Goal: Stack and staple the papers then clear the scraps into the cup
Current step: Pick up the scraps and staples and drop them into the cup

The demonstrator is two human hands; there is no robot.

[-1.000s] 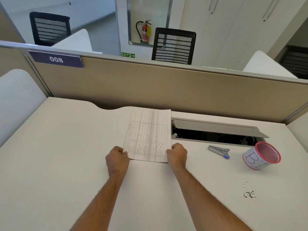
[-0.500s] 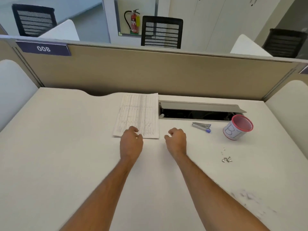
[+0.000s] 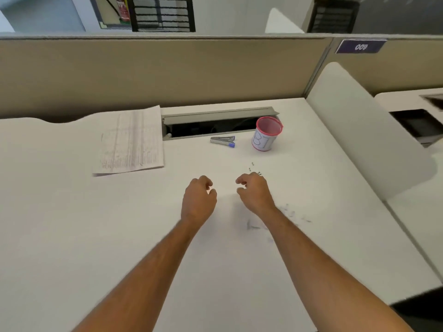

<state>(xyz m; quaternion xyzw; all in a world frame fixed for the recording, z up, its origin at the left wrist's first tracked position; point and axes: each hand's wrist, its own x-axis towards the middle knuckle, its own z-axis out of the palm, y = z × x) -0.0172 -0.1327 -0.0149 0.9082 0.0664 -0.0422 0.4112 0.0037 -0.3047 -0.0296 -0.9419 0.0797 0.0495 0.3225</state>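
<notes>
1. A white desk point(image 3: 72, 236) is seen filling most of the view, backed at 12 o'clock by a beige partition point(image 3: 167, 73).
2. An open cable tray point(image 3: 215, 125) is set into the desk just below the partition.
3. The papers point(image 3: 130, 142) are laid flat as a stack at 10 o'clock from the hands, touched by neither hand.
4. The left hand point(image 3: 197, 202) is held over the desk centre, fingers loosely curled and nothing held.
5. The right hand point(image 3: 255, 192) is held just beside it at 3 o'clock, fingers loosely curled, nothing gripped.
6. The cup point(image 3: 266, 136), red-rimmed, is stood upright at 1 o'clock from the right hand.
7. The stapler point(image 3: 223, 141) is laid at 9 o'clock from the cup.
8. The scraps point(image 3: 256, 172) are scattered at the right hand's fingertips; contact cannot be told.
</notes>
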